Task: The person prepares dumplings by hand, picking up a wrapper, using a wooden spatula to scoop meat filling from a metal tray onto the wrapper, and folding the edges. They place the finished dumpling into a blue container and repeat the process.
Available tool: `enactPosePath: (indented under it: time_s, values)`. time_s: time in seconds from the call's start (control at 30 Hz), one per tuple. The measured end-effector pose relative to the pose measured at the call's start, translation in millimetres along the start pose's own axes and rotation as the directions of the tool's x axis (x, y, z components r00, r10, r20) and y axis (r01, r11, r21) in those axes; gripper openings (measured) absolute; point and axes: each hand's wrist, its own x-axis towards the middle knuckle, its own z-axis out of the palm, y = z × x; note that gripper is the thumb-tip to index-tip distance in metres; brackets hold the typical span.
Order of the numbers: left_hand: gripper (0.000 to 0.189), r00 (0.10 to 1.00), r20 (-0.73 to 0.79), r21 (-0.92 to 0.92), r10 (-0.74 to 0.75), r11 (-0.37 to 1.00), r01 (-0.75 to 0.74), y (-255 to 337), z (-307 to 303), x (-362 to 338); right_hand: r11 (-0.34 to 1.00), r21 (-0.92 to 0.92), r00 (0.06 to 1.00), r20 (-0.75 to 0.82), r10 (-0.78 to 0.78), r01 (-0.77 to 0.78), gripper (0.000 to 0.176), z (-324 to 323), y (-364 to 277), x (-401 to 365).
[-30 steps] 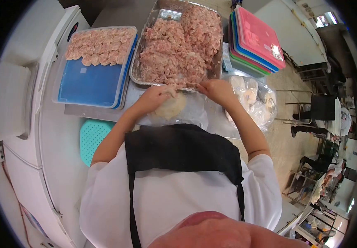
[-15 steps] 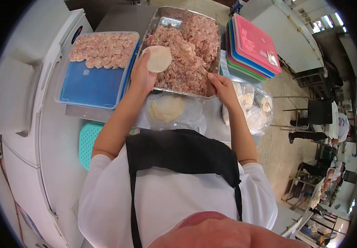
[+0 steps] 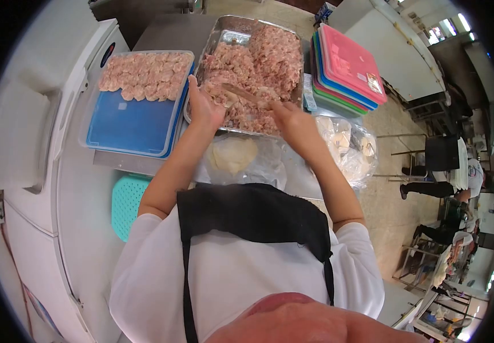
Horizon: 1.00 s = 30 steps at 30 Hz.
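Note:
A metal tray [image 3: 205,57] of pink minced filling [image 3: 275,60] lies in front of me. Over its near left part, my left hand [image 3: 205,108] cups a round wrapper [image 3: 224,102] that now has filling on it. My right hand [image 3: 290,119] grips a flat spreading tool [image 3: 245,94], its blade reaching over the wrapper. On the left, a blue tray [image 3: 129,123] holds rows of filled dumplings [image 3: 144,74]. Near the metal tray's close edge, more pale wrappers [image 3: 232,154] sit in a plastic bag.
Stacked coloured lids or trays [image 3: 352,63] stand at the right. Below them lies a plastic bag of pale rounds [image 3: 347,143]. A turquoise perforated basket [image 3: 128,208] is at the lower left, beside a white appliance [image 3: 86,188]. Other people [image 3: 475,174] are at the far right.
My right hand has moved left and brought the tool from the filling to the wrapper. My left hand has moved slightly nearer to me, and the wrapper's bare face is now covered with filling.

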Motion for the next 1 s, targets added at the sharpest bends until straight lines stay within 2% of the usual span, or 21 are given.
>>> enactPosePath:
  time_s: [0.03,0.1,0.13,0.2,0.3,0.4,0.43,0.5,0.53,0.57,0.6,0.67,0.77,0.83,0.9,0.97,1.0]
  values:
    - [0.084,1.000,0.016,0.007,-0.013,1.000,0.013,2,6,-6,0.999,0.009,0.999,0.026,-0.034,0.034,0.025,10,9,-1]
    - [0.085,0.997,-0.043,0.009,-0.069,0.998,0.069,11,19,-18,0.994,0.034,0.991,0.082,-0.103,0.101,0.026,27,28,1]
    - [0.085,0.994,-0.070,0.001,-0.087,0.996,0.087,15,23,-20,0.995,-0.067,0.991,0.123,-0.062,0.070,0.022,7,15,5]
    - [0.080,0.996,-0.022,0.010,-0.087,0.996,0.087,18,16,-14,0.964,-0.264,0.983,0.182,0.033,0.016,0.016,-33,-8,8]
    - [0.073,0.996,0.045,0.020,-0.078,0.997,0.077,15,9,-2,0.989,-0.081,0.992,-0.019,-0.127,0.125,0.018,-18,-21,8]
    - [0.061,0.995,0.030,-0.043,-0.094,0.995,0.095,19,6,4,0.991,0.014,0.991,0.009,-0.134,0.134,0.020,-10,-5,13]
    - [0.057,0.995,0.011,-0.078,-0.096,0.992,0.097,23,8,3,0.983,0.153,0.995,-0.018,-0.100,0.101,0.021,-7,7,16]
    - [0.047,0.976,0.217,0.242,-0.024,0.970,-0.030,31,16,-17,0.901,0.432,0.998,-0.056,-0.004,0.028,0.024,-8,27,17]
    - [0.044,0.946,0.324,0.381,-0.011,0.917,-0.120,33,22,-24,0.843,0.523,0.992,0.093,0.086,-0.123,0.028,-11,31,18]
    - [0.054,0.931,0.357,0.446,-0.072,0.889,-0.102,35,14,-19,0.761,0.582,0.953,0.253,0.166,-0.287,0.032,-15,33,16]
    - [0.057,0.911,0.412,0.590,-0.015,0.767,-0.254,37,19,-22,0.658,0.606,0.883,0.414,0.221,-0.448,0.037,-21,32,14]
    - [0.063,0.846,0.532,0.752,0.043,0.436,-0.495,42,30,-31,0.695,0.598,0.891,0.433,0.139,-0.399,0.036,-32,28,15]
    - [0.069,0.729,0.684,0.730,0.029,-0.038,-0.683,49,33,-32,0.776,0.549,0.904,0.424,0.061,-0.310,0.033,-53,17,14]
    - [0.067,0.815,0.555,0.809,-0.165,-0.122,-0.575,61,44,-36,0.831,0.516,0.932,0.362,0.008,-0.207,0.032,-51,15,12]
    - [0.064,0.808,0.529,0.807,-0.259,-0.140,-0.574,66,36,-26,0.872,0.486,0.965,0.251,-0.076,-0.058,0.032,-30,19,9]
    - [0.059,0.724,0.638,0.735,-0.262,-0.072,-0.674,57,-2,6,0.847,0.529,0.963,0.252,-0.097,-0.053,0.032,-12,24,8]
    - [0.055,0.718,0.658,0.710,-0.225,-0.130,-0.692,52,-8,9,0.834,0.550,0.962,0.250,-0.107,-0.050,0.033,-4,30,8]
